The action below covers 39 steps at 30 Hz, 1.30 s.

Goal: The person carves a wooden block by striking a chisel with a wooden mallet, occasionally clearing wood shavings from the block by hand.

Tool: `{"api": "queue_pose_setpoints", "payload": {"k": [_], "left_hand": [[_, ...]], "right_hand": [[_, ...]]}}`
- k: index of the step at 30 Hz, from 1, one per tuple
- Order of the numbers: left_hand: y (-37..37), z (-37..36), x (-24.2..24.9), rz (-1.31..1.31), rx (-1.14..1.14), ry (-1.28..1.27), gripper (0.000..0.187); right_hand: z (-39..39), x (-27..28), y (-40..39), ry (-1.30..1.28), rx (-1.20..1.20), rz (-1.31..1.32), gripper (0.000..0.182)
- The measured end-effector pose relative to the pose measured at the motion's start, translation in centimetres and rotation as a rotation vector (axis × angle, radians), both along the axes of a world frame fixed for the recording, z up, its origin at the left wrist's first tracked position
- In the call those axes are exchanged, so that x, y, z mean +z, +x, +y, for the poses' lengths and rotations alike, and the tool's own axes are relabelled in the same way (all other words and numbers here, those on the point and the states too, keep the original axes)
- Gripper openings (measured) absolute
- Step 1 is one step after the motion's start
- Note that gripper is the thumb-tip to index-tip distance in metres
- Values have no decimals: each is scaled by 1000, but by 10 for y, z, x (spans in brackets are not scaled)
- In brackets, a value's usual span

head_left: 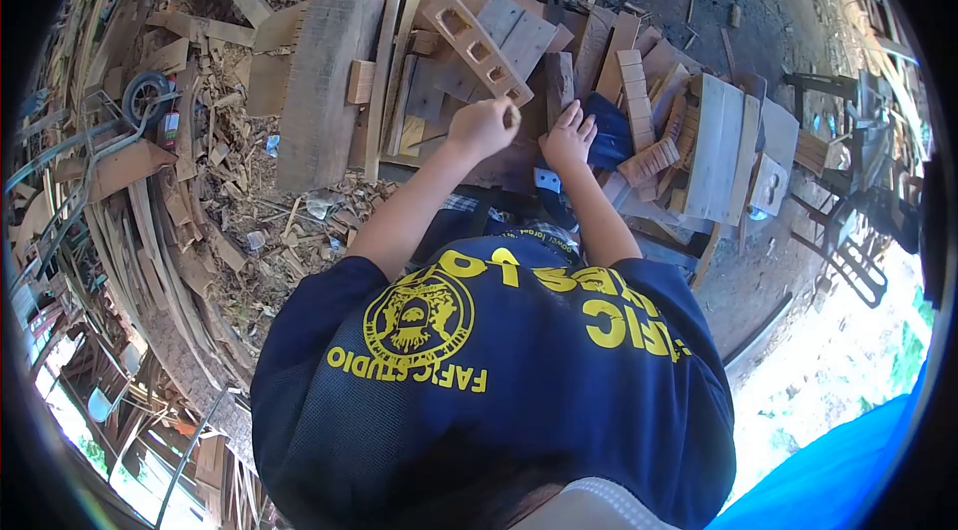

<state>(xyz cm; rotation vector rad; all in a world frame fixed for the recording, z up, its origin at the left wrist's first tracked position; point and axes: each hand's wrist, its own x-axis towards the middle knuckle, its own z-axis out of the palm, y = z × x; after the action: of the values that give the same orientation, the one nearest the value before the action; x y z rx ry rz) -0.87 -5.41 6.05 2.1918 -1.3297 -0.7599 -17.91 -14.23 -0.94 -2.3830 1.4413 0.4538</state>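
From my feed the left hand [483, 127] is clenched on a small wooden piece [511, 116], held just above the dark board [499, 166] at the middle of the workbench; what the piece is I can't quite tell. The right hand [569, 138] lies flat and unclenched on that board, gripping nothing, just beside a blue cloth [609, 131]. A slotted wood block [477, 46] lies just behind the left hand, with stacked planks [714, 146] to the right.
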Motion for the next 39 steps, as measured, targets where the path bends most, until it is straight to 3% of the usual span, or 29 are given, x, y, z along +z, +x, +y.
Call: {"api": "queue_pose_setpoints", "payload": {"k": [4,6,9,15,31,39], "left_hand": [[-23,-14,53,74,-210,-282,14],[-34,-26,68,133,-431,-720,18],[-40,-45,67,82,-528,-835,25],[-27,-54,46,69,-502,-821,29],[-12,-56,45,196,-445,-866,28],[-7,-53,46,234,-349,-902,21]], "right_hand": [[2,-32,-7,1,-3,2,104],[6,-88,-21,-325,100,29,100],[4,-76,-15,-264,110,23,99],[0,-29,-9,-79,100,28,96],[-3,-5,-1,35,161,167,86],[-1,-10,-6,7,163,96,79]]}}
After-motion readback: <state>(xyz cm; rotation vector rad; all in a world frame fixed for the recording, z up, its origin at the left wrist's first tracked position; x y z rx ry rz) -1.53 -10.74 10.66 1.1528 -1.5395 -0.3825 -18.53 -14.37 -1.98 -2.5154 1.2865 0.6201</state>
